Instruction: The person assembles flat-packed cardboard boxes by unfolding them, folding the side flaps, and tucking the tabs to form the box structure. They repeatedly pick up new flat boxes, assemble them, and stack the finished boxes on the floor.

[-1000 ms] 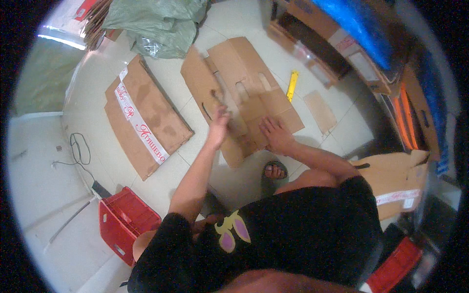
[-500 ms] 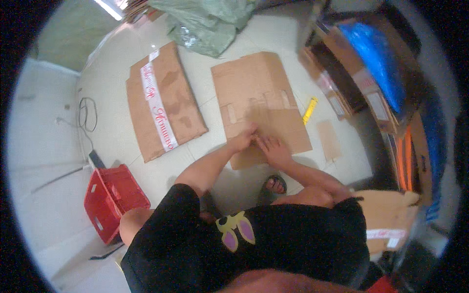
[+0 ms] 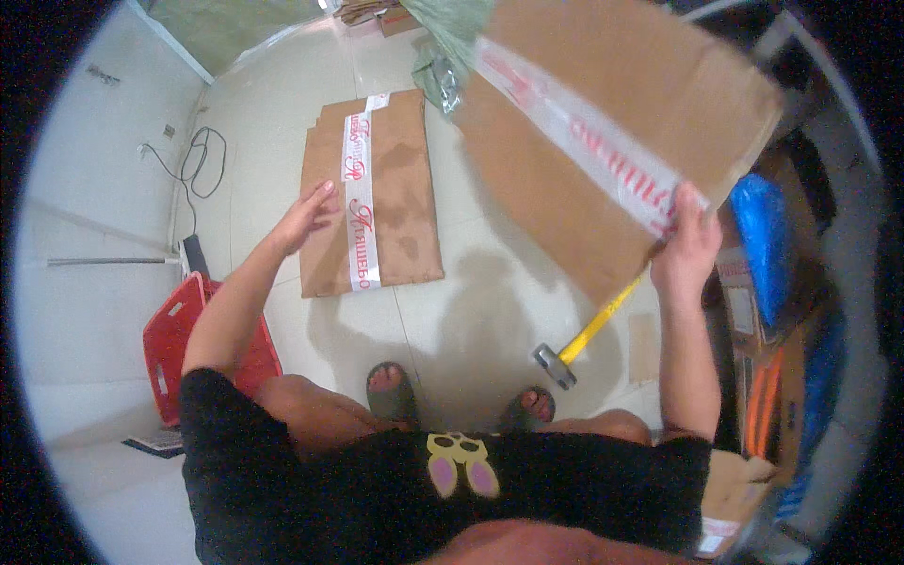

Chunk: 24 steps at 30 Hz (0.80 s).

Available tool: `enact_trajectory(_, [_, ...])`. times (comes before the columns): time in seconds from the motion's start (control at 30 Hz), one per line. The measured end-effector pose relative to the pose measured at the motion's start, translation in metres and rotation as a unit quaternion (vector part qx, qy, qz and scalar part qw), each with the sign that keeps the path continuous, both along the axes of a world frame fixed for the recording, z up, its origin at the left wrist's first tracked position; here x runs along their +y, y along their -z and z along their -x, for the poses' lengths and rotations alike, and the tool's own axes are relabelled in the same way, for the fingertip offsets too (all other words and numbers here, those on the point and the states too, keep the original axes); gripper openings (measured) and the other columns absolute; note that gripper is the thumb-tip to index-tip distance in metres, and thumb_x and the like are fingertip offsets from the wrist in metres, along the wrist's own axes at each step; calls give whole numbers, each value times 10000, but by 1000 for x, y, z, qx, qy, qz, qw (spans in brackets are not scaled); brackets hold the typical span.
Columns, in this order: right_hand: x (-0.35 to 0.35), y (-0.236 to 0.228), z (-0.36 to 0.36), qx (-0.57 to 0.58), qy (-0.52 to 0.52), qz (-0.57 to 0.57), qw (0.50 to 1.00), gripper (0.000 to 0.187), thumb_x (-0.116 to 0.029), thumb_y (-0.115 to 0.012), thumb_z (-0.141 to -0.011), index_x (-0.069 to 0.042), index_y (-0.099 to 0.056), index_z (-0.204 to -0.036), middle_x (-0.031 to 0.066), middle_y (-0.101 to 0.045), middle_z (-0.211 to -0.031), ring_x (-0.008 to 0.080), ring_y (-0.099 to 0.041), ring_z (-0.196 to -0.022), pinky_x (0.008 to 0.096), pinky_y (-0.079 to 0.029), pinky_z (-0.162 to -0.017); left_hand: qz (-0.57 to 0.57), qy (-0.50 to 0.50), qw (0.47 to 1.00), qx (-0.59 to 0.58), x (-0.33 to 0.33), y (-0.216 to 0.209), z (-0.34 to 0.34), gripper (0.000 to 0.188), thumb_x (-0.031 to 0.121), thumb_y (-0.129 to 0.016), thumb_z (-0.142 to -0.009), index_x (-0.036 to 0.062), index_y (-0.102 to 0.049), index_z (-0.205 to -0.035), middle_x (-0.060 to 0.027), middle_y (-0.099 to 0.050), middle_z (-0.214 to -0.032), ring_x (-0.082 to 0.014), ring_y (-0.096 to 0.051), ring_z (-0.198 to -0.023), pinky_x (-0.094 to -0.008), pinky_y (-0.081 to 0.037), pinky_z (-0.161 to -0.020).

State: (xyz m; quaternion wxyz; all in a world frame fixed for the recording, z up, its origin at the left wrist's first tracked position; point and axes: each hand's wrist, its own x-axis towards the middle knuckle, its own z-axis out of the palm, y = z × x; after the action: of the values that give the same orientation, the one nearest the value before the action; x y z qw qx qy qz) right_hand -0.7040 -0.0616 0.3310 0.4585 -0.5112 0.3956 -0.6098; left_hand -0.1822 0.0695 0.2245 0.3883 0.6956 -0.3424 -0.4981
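Observation:
My right hand (image 3: 687, 247) grips the lower right edge of a raised flattened cardboard box (image 3: 631, 85), fingers over its face. The box is tilted, and a strip of white tape with red print runs across it. My left hand (image 3: 309, 217) is open, fingers apart, by the left edge of a second flattened box (image 3: 405, 212). That one lies flat on the floor, with a similar tape strip along it and dark stains. Whether my left fingers touch it, I cannot tell. Below the raised box lies a hammer (image 3: 586, 337) with a yellow handle, partly covered.
At left stands a red plastic crate (image 3: 169, 344), near a black cable (image 3: 209, 174) by the wall. A green sack (image 3: 452, 24) lies at the back. Boxes with a blue plastic bag (image 3: 761, 250) line the right side. A small cardboard piece (image 3: 644, 348) lies on the floor.
The box under both hands has come up off the floor toward the right, now in my right hand with its taped side showing. My left hand has moved left, off it. The hammer's head is uncovered.

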Motion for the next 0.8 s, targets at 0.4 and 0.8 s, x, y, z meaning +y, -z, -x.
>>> enact_trajectory(0.4, [127, 224, -338, 32, -289, -286, 913, 288, -279, -525, -1061, -19, -587, -1167, 125, -677, -1073, 245, -650, -903, 463, -544, -899, 198, -238, 947, 87, 10, 32, -102, 555, 233, -698, -948, -37, -467, -1374, -196, -597, -1350, -307, -653, -1148, -477, -565, -929])
enact_trajectory(0.8, [97, 306, -306, 490, 94, 156, 852, 451, -328, -710, -899, 65, -591, -1087, 238, -692, -969, 385, -684, -889, 451, -557, -824, -152, -183, 936, -261, 37, 298, -178, 931, 507, -903, -639, -50, -538, -1289, -251, -639, -1251, -390, -650, -1122, -453, -534, -942])
